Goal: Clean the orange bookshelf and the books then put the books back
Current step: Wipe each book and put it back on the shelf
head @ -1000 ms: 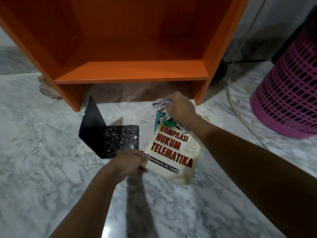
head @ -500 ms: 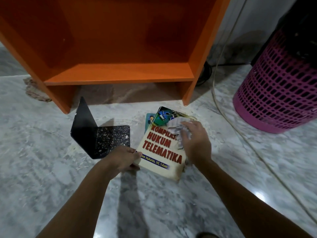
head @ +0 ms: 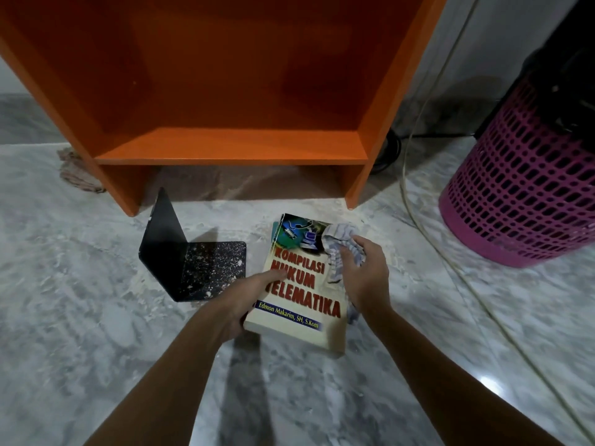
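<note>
The orange bookshelf stands on the marble floor ahead of me, its shelf bare. In front of it lies a cream book titled "Kompilasi Hukum Telematika", on top of another book whose teal corner shows. My left hand grips the top book's lower left edge, thumb across the cover. My right hand holds a crumpled white striped cloth pressed on the cover's upper right part.
A black metal bookend speckled with dust sits left of the books. A pink perforated basket stands at the right. A pale cable runs along the floor between them. A brownish rag lies by the shelf's left leg.
My right hand with the cloth went from the book's top edge down the cover, then back up to its upper right. My left thumb has slid further onto the cover.
</note>
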Action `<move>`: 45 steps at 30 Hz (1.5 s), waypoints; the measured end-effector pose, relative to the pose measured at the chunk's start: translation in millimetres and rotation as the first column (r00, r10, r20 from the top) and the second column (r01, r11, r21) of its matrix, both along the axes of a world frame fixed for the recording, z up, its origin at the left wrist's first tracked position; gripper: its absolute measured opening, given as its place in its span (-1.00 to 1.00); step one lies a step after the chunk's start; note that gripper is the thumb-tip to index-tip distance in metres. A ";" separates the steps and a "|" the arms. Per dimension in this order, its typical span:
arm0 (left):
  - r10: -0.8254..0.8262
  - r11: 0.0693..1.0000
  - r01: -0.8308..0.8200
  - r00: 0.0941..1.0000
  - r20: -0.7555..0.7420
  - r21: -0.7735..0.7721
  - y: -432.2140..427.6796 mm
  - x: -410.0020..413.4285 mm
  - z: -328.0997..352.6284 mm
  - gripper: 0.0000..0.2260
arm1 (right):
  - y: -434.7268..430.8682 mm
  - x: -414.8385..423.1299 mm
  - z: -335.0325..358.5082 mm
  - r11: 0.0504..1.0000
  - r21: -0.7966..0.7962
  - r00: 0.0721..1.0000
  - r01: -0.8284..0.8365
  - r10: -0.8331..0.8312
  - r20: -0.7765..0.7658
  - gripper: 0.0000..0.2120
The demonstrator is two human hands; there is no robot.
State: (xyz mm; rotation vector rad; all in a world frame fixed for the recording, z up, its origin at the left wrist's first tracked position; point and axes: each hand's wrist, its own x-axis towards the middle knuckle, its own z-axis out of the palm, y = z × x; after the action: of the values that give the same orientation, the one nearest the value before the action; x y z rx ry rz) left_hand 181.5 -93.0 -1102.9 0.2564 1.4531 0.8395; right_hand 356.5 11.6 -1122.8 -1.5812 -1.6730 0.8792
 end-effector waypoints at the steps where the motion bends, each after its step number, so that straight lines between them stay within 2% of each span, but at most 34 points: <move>1: -0.003 1.000 0.003 1.000 0.012 0.002 1.3 1.4 0.7 -0.70 | 0.1 -0.7 -0.1 0.999 0.013 0.999 -0.029 0.029 0.016 -0.66; 6: 0.009 0.998 -0.008 1.000 -0.010 0.061 6.6 3.5 3.3 -0.71 | 13.9 2.7 9.0 0.991 0.005 0.988 -0.134 0.133 0.083 -0.67; 8: 0.043 0.992 -0.031 0.994 -0.100 0.118 8.1 5.7 7.4 -0.72 | 18.5 5.9 18.4 0.993 0.000 0.989 -0.118 0.117 0.088 -0.65; 11: 0.040 0.976 0.024 0.958 -0.282 0.217 7.8 8.6 24.9 -0.78 | 17.3 11.3 40.0 0.989 0.099 0.994 -0.107 0.104 0.037 -0.68; 13: 0.047 0.958 0.052 0.941 -0.334 0.282 4.4 4.6 45.6 -0.80 | 14.7 10.8 60.5 0.973 0.176 0.989 -0.147 0.148 0.011 -0.71; 18: 0.090 0.897 0.110 0.903 -0.421 0.428 -9.3 -10.6 119.8 -0.79 | 11.1 -1.5 128.9 0.887 0.360 0.953 -0.288 0.304 0.013 -0.74; 22: 0.172 0.834 0.128 0.863 -0.474 0.536 -21.5 -16.6 189.8 -0.77 | 5.8 -19.5 197.4 0.833 0.462 0.934 -0.303 0.357 -0.031 -0.73; 27: 0.346 0.712 0.060 0.838 -0.423 0.700 -35.7 -20.8 286.2 -0.79 | -2.5 -48.4 305.1 0.731 0.614 0.886 -0.297 0.452 -0.109 -0.73; 30: 0.539 0.577 0.037 0.733 -0.415 0.816 -35.8 -25.1 337.6 -0.81 | 2.1 -67.6 367.3 0.700 0.662 0.876 -0.269 0.464 -0.134 -0.72; 33: 0.734 0.441 0.052 0.553 -0.394 0.896 -25.2 -37.8 382.0 -0.81 | 12.7 -83.4 417.5 0.711 0.642 0.864 -0.287 0.482 -0.147 -0.70; 36: 0.847 0.345 0.062 0.408 -0.339 0.937 -0.2 -58.2 411.5 -0.70 | 31.8 -98.2 448.3 0.709 0.632 0.855 -0.314 0.501 -0.136 -0.70; 39: 0.911 0.320 0.065 0.255 -0.326 0.945 37.0 -84.9 418.5 -0.69 | 52.9 -114.6 468.3 0.707 0.620 0.847 -0.341 0.516 -0.123 -0.73; 45: 0.926 0.374 0.053 -0.068 -0.370 0.926 127.3 -156.5 410.8 -0.69 | 97.4 -154.8 491.9 0.673 0.628 0.814 -0.390 0.571 -0.107 -0.78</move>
State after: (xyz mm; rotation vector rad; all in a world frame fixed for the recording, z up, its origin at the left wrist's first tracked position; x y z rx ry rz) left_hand 25.0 34.4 -692.0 1.1072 2.4268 2.3951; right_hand 201.7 109.0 -630.9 -0.5454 -1.9238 0.6993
